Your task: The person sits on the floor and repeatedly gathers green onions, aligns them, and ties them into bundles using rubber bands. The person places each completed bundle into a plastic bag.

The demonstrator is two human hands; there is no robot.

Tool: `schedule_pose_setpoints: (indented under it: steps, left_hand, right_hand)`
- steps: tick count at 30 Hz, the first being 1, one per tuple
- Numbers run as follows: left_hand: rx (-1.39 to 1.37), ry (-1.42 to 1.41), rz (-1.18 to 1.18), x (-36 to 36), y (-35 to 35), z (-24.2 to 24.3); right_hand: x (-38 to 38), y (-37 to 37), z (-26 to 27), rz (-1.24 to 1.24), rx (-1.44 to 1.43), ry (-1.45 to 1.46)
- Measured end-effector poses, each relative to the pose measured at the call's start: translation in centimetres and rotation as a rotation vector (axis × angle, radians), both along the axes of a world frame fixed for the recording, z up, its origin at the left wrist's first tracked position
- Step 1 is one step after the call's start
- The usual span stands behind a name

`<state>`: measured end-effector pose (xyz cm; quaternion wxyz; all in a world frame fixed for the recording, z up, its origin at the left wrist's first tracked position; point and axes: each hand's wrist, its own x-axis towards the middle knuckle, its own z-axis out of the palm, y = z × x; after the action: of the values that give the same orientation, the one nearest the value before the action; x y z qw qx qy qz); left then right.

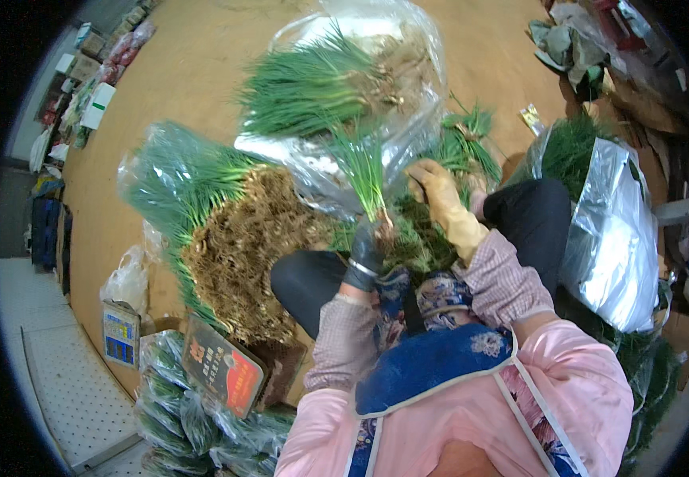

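Note:
My left hand [368, 247], in a dark glove with a white band at the wrist, grips a small bunch of green onions [368, 179] near its roots, the leaves pointing away from me. My right hand [437, 194], in a yellowish glove, is raised just right of the bunch, fingers bent; whether anything is between them cannot be told. Beyond lies a pile of green onions [314, 89] on a clear plastic sheet [416, 131]. To the left is a large rooty heap of green onions [249, 250]. Loose greens [419, 232] lie between my legs and below my hands.
Bagged greens [171, 405] sit at the lower left, near a printed sign [222, 366] and a digital scale [121, 334]. At the right stands a silvery plastic bag [606, 238] of greens. Further greens [469, 143] lie beyond my right hand. Boxes and bags line the far left wall.

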<state>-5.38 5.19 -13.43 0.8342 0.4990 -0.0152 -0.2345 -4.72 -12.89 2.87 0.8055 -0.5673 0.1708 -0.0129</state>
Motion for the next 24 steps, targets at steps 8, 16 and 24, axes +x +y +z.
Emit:
schedule_pose_setpoints:
  steps: [8,16,24]
  left_hand:
    - [-0.159,0.197,-0.013,0.8,-2.2,0.7]
    - [-0.014,0.089,-0.007,-1.1,-2.0,8.7]
    - [-0.209,0.165,-0.058,-0.1,-1.4,5.9]
  right_hand:
    - [0.5,2.6,1.5,0.549,-0.723,0.366]
    - [0.9,2.9,-2.5,0.441,-0.392,0.398]
    - [0.2,2.8,-3.2,0.398,-0.210,0.186]
